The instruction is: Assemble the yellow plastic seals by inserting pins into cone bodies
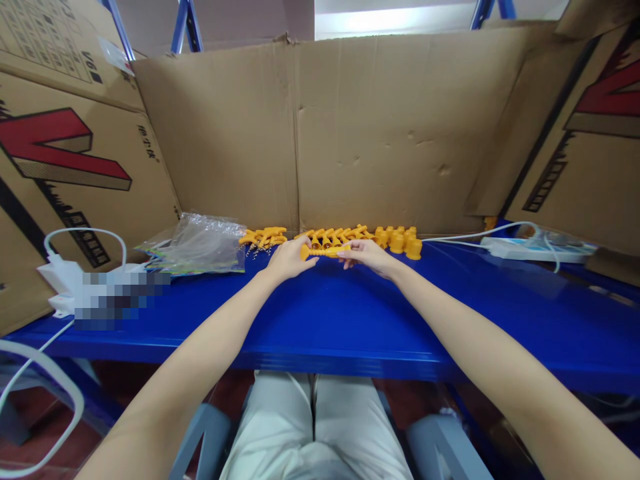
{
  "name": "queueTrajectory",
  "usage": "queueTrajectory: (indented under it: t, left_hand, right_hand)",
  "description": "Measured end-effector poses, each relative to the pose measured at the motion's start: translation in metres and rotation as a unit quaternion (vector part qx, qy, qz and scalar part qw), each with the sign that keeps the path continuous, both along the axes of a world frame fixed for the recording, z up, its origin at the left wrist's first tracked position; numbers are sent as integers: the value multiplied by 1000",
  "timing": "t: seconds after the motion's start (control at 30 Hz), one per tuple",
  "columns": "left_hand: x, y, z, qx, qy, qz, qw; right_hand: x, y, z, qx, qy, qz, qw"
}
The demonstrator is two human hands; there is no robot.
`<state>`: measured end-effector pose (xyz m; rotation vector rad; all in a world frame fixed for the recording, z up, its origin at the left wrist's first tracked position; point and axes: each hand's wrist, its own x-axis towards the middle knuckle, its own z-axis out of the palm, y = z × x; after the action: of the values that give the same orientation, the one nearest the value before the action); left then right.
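Note:
Above the blue table, my left hand [289,259] and my right hand [371,257] hold a yellow plastic corkscrew part [324,252] between them, lying level. My left fingers wrap its wider, flared end; my right fingertips pinch its other end. Its ribbed middle shows between the hands. Behind my left hand lie yellow corkscrew handles [267,235] with dark metal spirals [256,252] pointing toward me. A row of yellow plastic pieces with round openings [345,235] runs behind both hands, partly hidden by them. Right of it stand several yellow cup-shaped pieces [398,241].
A cardboard panel [380,133] stands behind the table [345,313], between printed boxes. Clear plastic bags [205,243] lie to the left, near a white device with a cable [63,280]. At right is a white power strip [530,249] with cords. Grey chair arms [205,427] flank my legs.

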<state>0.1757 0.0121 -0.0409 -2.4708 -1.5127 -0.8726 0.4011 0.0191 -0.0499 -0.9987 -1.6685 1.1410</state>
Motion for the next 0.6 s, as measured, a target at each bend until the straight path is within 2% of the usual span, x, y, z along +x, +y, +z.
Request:
queueTrajectory:
  t: [0.27,0.6]
  left_hand:
    - [0,-1,0,8,4,-4,1000]
    - [2,-2,-1,26,-2,-8,1000]
  right_hand:
    - [-4,-4,3,-23,2,-21,1000]
    - [-13,-7,6,-95,19,-81,992]
